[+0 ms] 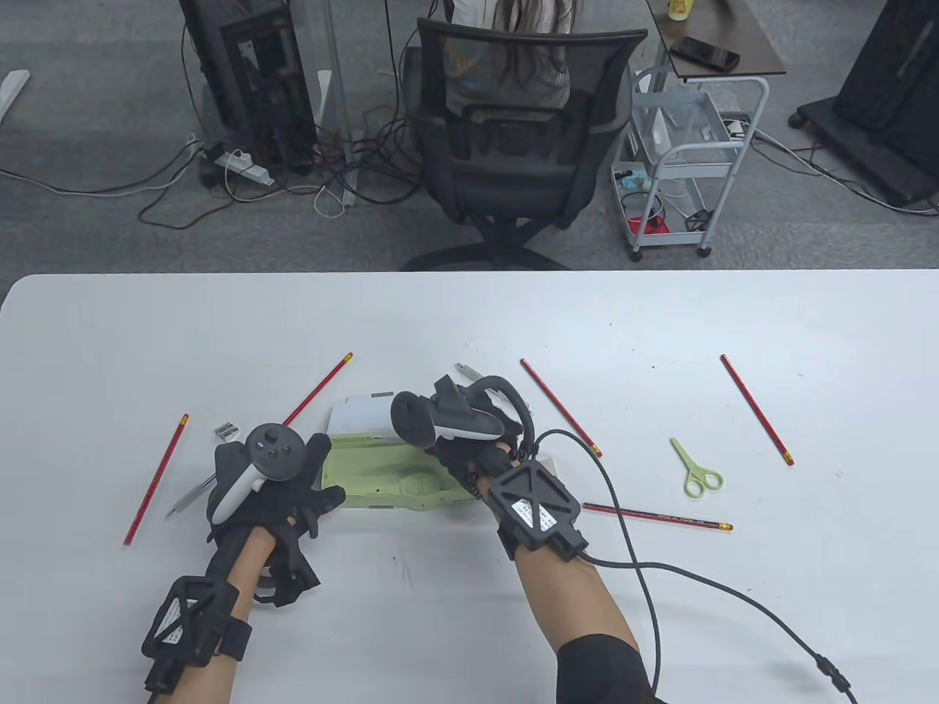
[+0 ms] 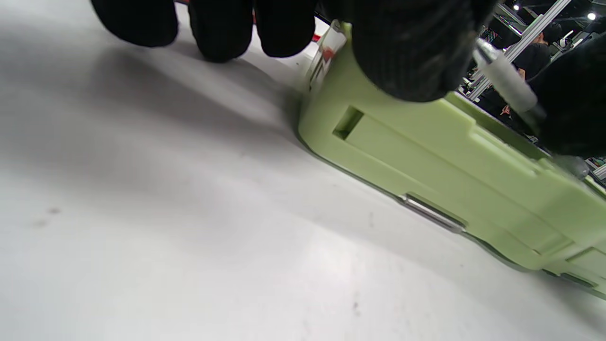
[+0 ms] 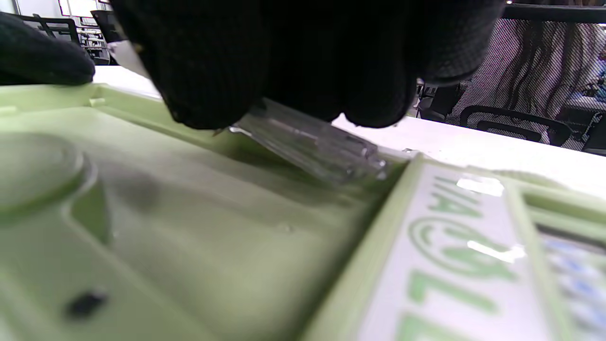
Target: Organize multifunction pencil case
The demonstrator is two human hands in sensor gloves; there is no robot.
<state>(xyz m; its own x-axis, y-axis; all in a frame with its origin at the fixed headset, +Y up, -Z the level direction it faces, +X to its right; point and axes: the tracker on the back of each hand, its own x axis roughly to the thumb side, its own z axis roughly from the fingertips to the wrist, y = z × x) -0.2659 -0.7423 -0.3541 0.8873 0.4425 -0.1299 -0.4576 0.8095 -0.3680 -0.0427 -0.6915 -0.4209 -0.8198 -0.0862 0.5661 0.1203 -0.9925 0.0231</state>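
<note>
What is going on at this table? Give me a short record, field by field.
Case: light green plastic pencil case, open on the white table
Left hand: rests on the case's left end
Right hand: holds a clear plastic piece over the case interior
Loose pencils: five red pencils, e.g.
Scissors: small green scissors, right of the case
Other: small silver sharpener

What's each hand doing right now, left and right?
Left hand: open, fingers spread, thumb resting on the green pencil case.
Right hand: fingers curled around a clear plastic piece over the open case.
</note>
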